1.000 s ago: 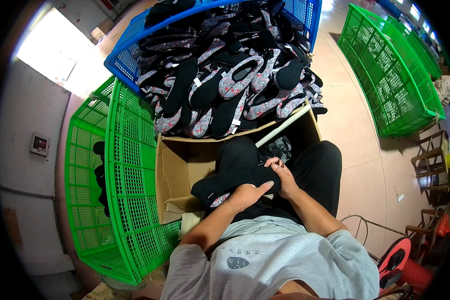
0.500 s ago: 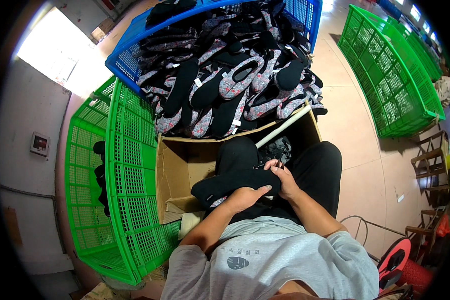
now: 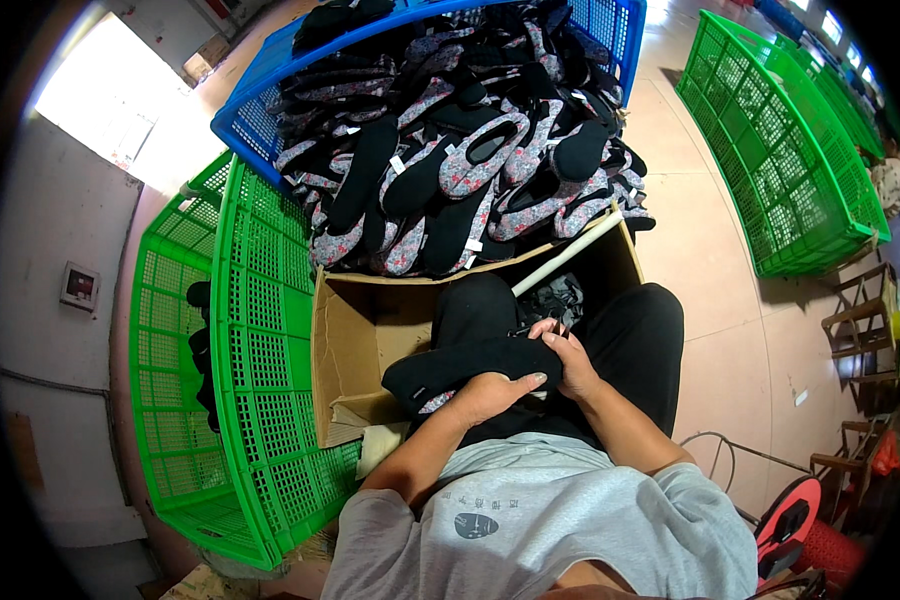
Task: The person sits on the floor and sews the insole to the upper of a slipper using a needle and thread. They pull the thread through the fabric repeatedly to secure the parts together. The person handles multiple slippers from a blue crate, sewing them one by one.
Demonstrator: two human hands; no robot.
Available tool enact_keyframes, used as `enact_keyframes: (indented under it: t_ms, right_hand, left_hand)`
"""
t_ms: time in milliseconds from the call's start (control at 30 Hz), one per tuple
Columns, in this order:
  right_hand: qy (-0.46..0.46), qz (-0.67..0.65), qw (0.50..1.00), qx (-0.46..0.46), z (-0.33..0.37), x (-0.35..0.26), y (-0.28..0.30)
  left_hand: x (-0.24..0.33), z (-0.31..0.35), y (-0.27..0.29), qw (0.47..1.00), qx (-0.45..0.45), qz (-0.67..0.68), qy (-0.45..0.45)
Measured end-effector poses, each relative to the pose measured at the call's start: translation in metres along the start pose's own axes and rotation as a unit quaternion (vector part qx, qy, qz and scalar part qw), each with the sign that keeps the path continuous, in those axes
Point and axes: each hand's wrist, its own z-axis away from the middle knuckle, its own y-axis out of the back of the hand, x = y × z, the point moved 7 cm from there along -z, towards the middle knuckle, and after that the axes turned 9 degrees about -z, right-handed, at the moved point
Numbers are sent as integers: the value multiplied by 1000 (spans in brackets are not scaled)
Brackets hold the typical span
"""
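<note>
Over my lap lies a slipper (image 3: 460,366), its black sole turned up and a bit of floral fabric showing at its lower left edge. My left hand (image 3: 495,396) grips it from the near side, thumb pointing right. At the slipper's right end, my right hand (image 3: 572,366) pinches the edge with bent fingers. Something thin and dark shows by those fingertips, too small to make out. An open cardboard box (image 3: 375,310) stands in front of me, with dark crumpled scraps (image 3: 555,298) inside and a pale pole (image 3: 570,252) across its right side.
A blue crate (image 3: 238,112) heaped with floral, black-soled slippers (image 3: 480,160) stands beyond the box. Green crates (image 3: 262,370) are close on my left, with another green crate (image 3: 770,160) at the far right. Wooden stools (image 3: 860,320) and a red-and-black reel (image 3: 790,515) are to my right.
</note>
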Motion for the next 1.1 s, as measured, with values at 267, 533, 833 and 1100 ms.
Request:
enact_keyframes:
  t_ms: [267,533,833,1100]
  right_hand:
    - [8,-9,1000,10,-2,4,6]
    - [55,11,998,4,-6,-4,7]
    - [-8,-33,999,-22,0,14,13]
    - [-29,13,993,-111,5,20,-8]
  left_hand:
    - [15,3,1,991,-51,-77,99]
    - [13,-9,-4,996,51,57,-50]
    - [76,-7,19,765,-22,630,-133]
    - [95,-28,23,563,-143,796,-171]
